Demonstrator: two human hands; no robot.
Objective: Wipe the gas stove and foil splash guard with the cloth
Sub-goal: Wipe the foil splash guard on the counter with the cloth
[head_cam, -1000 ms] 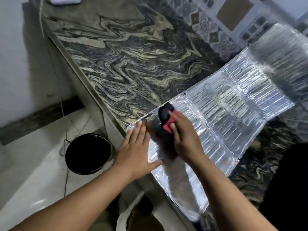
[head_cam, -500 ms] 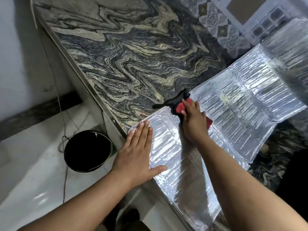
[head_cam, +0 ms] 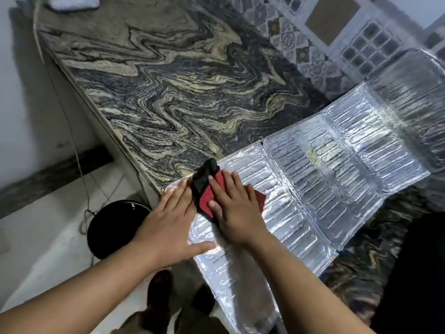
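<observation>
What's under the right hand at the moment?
The right hand presses flat on a red and black cloth, which lies on the foil splash guard spread over the counter. The foil directly beneath the cloth and palm is covered.

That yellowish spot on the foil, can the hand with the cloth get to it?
Probably yes. The right hand presses the cloth flat on the foil splash guard, and only bare foil lies between it and the yellowish spot.
</observation>
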